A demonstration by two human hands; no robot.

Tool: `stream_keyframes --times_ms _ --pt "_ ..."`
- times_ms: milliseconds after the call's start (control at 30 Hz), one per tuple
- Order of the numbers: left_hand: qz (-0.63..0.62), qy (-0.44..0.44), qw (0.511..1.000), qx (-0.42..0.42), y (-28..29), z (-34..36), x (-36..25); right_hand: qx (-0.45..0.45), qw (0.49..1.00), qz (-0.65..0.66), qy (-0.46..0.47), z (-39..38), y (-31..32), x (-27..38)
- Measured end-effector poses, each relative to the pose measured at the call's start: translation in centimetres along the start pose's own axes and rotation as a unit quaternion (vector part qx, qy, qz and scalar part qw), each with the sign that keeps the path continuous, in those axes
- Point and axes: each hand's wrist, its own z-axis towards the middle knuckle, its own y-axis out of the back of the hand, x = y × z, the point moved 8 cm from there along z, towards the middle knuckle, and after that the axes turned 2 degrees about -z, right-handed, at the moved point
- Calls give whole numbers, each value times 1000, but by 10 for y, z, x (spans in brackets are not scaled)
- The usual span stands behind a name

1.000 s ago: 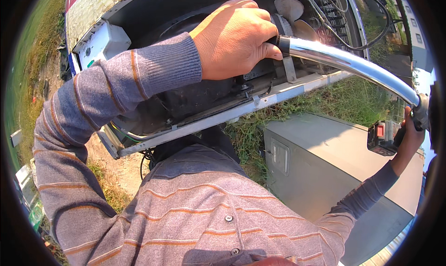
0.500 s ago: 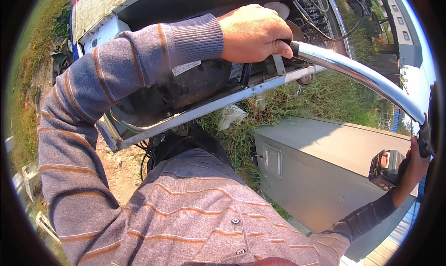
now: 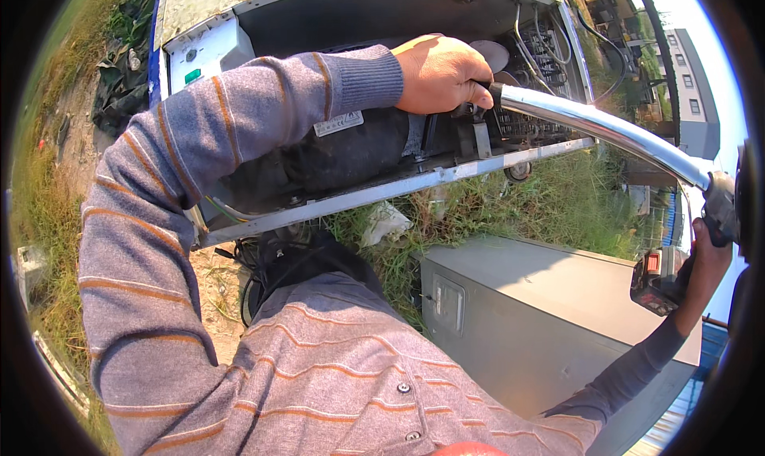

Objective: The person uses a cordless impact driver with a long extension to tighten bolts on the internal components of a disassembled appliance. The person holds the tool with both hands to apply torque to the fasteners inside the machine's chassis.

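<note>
My left hand (image 3: 438, 75) is closed at the black end of a chrome tube, with thumb and fingers pressed round it. The long chrome tube (image 3: 590, 121) runs right and down to the dark body of a cordless tool (image 3: 721, 209) at the picture's rim. Round that tool's handle my right hand (image 3: 703, 269) is wrapped, arm stretched out to the right. A battery pack (image 3: 657, 281) with a red part sits at the handle's base. The tool's front is lost at the dark rim. My left forearm crosses in front of an open machine housing (image 3: 319, 13).
Inside the housing lie a black cylinder (image 3: 335, 149) with a label, a coil grille (image 3: 542, 121) and loose hoses. A metal rail (image 3: 398, 181) edges it. A large grey cabinet (image 3: 526, 320) stands at lower right. Grass (image 3: 510, 205) and a white scrap (image 3: 385, 223) lie between them.
The view has shifted, so the housing sits more level and farther right, with more of its white box showing. Both hands keep their hold on the cordless tool.
</note>
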Motion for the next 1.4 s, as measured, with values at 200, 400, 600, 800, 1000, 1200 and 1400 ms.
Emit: stream_keyframes --times_ms 200,400,600,800,1000,1200,1400 --pt "-49 5 999 -5 -4 -3 5 39 999 -9 -15 29 -9 -14" --pt "-56 -3 998 -17 -2 -2 6 39 999 -12 -24 42 -12 -22" --pt "-23 -40 998 -43 -3 -5 9 64 997 6 -40 24 -18 -26" --pt "-55 -5 998 -8 -7 -4 10 63 995 36 -62 -2 -39 -38" --pt "-63 116 989 71 -12 4 12 88 991 59 -77 3 -62 -49" --pt "-82 134 987 36 -15 -1 9 115 987 102 -47 18 -93 -58" --pt "-43 129 991 2 -19 -2 10 93 983 153 -35 10 -113 -54"
